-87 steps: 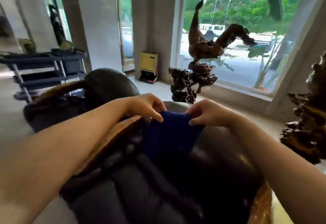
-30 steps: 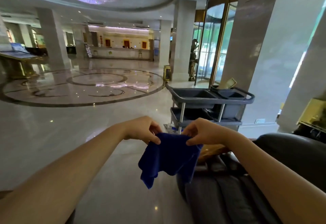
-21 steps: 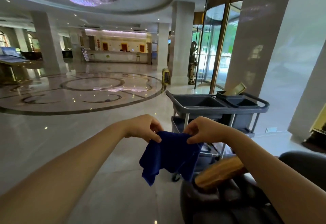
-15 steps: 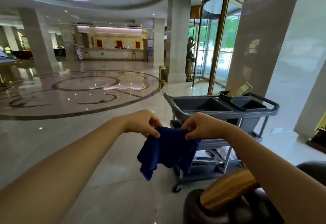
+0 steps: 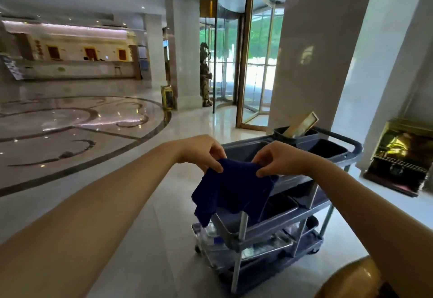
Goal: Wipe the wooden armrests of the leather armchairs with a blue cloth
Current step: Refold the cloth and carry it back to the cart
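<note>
Swung off the armchair toward the grey service cart [image 5: 290,206]; wooden armrest [image 5: 351,279] now at corner.
Left hand [image 5: 201,151], right hand [image 5: 278,157] both pinching blue cloth [image 5: 232,192]; refolding, next back to armrest.

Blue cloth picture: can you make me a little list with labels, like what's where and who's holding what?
place: lobby with shiny floor
cloth: blue, hanging in the air, pinched at its top edge
left hand: pinching the cloth's left corner
right hand: pinching the right corner
cart: grey, with shelves, just behind the cloth
armrest: wooden, bottom right, not touched
</note>
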### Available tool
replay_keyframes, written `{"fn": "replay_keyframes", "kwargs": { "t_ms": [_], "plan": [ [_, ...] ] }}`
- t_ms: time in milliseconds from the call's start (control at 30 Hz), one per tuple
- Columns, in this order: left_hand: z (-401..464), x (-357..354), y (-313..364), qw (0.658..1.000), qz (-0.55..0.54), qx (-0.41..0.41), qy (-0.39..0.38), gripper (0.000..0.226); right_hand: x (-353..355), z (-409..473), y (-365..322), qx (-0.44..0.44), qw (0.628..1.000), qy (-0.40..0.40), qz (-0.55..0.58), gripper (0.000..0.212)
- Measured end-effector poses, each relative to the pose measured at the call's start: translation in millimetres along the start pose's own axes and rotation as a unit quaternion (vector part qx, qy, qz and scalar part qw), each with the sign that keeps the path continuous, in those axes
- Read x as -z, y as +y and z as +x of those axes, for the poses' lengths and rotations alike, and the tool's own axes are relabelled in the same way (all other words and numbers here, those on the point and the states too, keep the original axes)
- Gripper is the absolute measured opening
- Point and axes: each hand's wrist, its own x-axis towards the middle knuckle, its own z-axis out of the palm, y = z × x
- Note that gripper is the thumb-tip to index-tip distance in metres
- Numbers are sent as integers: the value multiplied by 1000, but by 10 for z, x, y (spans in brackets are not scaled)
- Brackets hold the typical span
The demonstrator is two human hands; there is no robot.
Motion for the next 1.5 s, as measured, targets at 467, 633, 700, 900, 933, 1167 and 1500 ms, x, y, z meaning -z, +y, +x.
{"fn": "replay_keyframes", "kwargs": {
  "t_ms": [467,633,700,900,933,1167,1500],
  "plan": [
    [2629,1055,-1027,993,-1,-94,-69,15,570,2076,1334,-114,992,50,34,14],
    [3523,1262,-1274,989,22,-116,-88,14,682,2642,1851,-153,985,64,39,15],
    [3865,1250,-1389,986,29,-125,-108,14,672,2805,2035,-177,981,64,44,14],
    [4860,1005,-1790,966,40,-178,-184,20,396,3193,2596,-277,954,92,70,15],
    [5017,951,-1860,961,39,-185,-201,22,308,3245,2688,-296,947,102,73,15],
    [5766,358,-2369,930,59,-237,-275,27,-437,3493,3102,-456,869,142,127,25],
    [6139,-567,-3140,891,80,-203,-398,25,-1550,3610,3410,-574,791,112,182,23]
  ]
}}
